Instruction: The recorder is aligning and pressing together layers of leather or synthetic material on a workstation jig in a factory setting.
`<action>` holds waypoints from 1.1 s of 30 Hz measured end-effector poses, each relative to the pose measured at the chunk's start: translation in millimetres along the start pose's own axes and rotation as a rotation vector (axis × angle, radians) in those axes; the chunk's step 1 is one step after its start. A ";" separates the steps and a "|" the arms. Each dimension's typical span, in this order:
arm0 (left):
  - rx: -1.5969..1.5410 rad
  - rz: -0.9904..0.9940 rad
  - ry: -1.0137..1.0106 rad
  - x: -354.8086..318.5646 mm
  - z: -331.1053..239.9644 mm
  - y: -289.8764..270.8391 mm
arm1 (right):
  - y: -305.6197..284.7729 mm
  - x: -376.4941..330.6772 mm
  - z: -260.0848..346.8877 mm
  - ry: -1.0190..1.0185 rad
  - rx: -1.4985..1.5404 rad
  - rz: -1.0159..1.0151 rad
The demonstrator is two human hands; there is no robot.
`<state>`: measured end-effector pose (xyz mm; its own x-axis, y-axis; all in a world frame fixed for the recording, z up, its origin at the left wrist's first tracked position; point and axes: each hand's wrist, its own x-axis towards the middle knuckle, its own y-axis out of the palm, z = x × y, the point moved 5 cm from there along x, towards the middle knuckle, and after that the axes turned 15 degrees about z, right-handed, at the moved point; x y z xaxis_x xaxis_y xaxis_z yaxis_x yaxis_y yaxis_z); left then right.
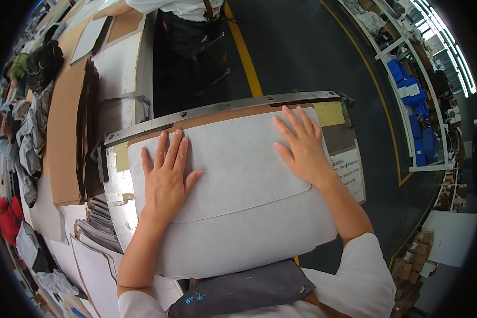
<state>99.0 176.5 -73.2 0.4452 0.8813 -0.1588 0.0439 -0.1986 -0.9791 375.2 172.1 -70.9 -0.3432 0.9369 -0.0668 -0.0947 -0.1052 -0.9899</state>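
My left hand (167, 177) and right hand (302, 148) lie flat with fingers spread on the white felt sheet (233, 196). It sits on the surface (119, 185), near the metal bar (222, 107). I should press evenly and keep its edges lined up.

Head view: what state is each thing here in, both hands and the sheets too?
Left hand: flat, fingers spread, pressing the top sheet.
Right hand: flat, palm down on the same sheet.
White top sheet: lying flat, curved lower edge.
White lower sheet: flat underneath, overhanging toward the person.
Metal bar: lying along the sheets' far edge.
Brown boards: stacked flat at left.
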 end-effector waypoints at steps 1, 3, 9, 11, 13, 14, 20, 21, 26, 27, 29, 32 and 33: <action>0.011 0.004 0.004 0.2 0.1 0.1 | -0.2 0.7 0.4 -0.003 0.003 0.000; 0.026 0.010 -0.005 -1.2 1.9 -0.1 | -0.2 2.4 1.8 -0.004 0.007 0.010; -0.040 -0.006 -0.025 -2.8 2.4 -0.3 | -2.7 1.5 2.6 0.000 0.005 0.027; -0.057 -0.014 -0.012 -0.4 -1.9 -0.5 | -5.5 -3.3 -0.3 -0.020 -0.001 0.026; -0.046 -0.015 -0.035 -1.0 -2.0 -0.1 | -4.5 -2.2 1.7 -0.029 -0.004 0.023; -0.059 -0.020 -0.016 -2.4 -1.4 -0.3 | -4.4 -0.7 3.4 -0.016 -0.004 0.034; -0.050 -0.026 -0.022 -3.8 -0.7 1.5 | -4.3 1.3 3.5 0.007 -0.013 0.061; -0.043 -0.022 -0.028 -2.9 -1.2 1.9 | -4.3 1.4 3.2 0.008 -0.010 0.071; -0.043 -0.015 -0.025 -4.3 -0.1 2.7 | -5.8 1.3 5.4 0.004 0.000 0.083; -0.046 -0.013 -0.025 -4.7 -0.7 2.1 | -6.0 1.1 5.3 0.006 0.011 0.085; -0.057 -0.001 -0.027 -3.7 -1.9 0.0 | -5.8 0.4 4.5 0.016 0.019 0.090; -0.075 0.012 -0.020 -0.4 -3.9 -1.6 | -5.0 -3.0 -0.9 0.039 -0.010 0.072; -0.073 0.013 -0.034 -0.8 -3.2 -3.0 | -4.6 -0.5 1.9 0.026 0.001 0.068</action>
<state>101.3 175.0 -69.7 0.4160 0.8920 -0.1771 0.1041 -0.2402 -0.9651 374.1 171.5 -66.0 -0.3249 0.9358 -0.1369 -0.0729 -0.1691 -0.9829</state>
